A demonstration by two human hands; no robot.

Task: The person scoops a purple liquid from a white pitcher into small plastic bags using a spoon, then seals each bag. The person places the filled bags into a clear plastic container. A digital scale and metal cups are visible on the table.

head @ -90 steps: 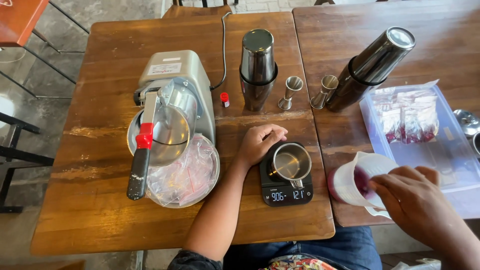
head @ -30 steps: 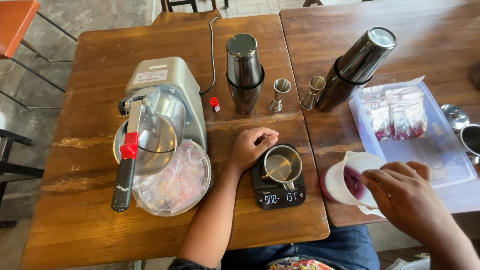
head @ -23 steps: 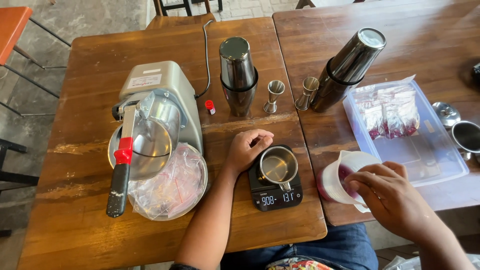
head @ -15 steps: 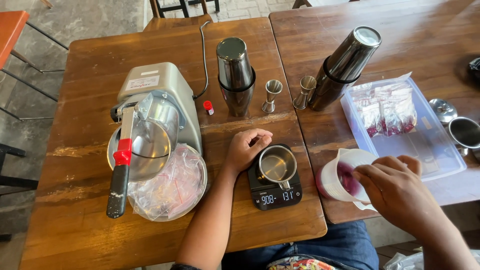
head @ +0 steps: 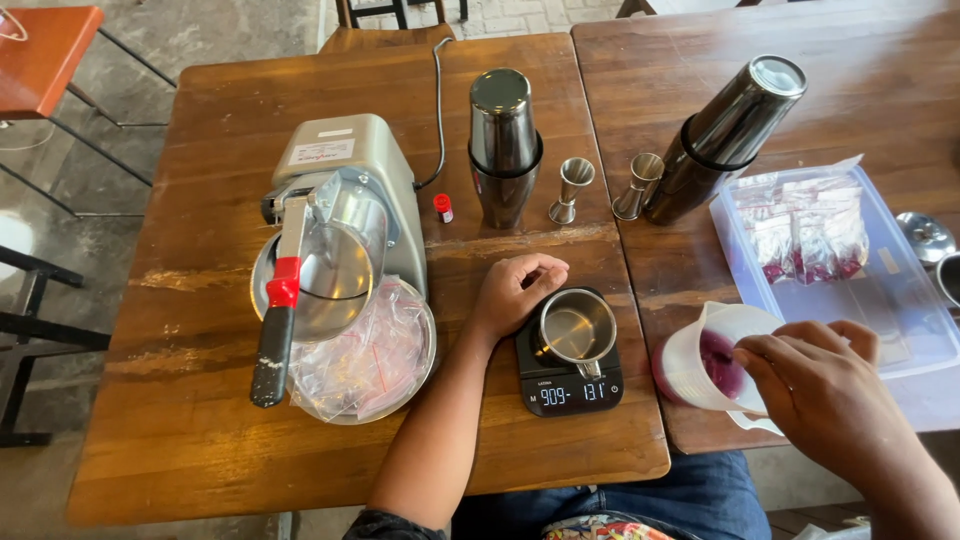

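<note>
The left hand stays curled loosely against the small steel cup on the black scale, gripping nothing. The right hand, closed around the plastic bag of purple liquid, has drifted slightly nearer the scale, right of it above the wooden surface; the bag is not yet over the cup
</note>
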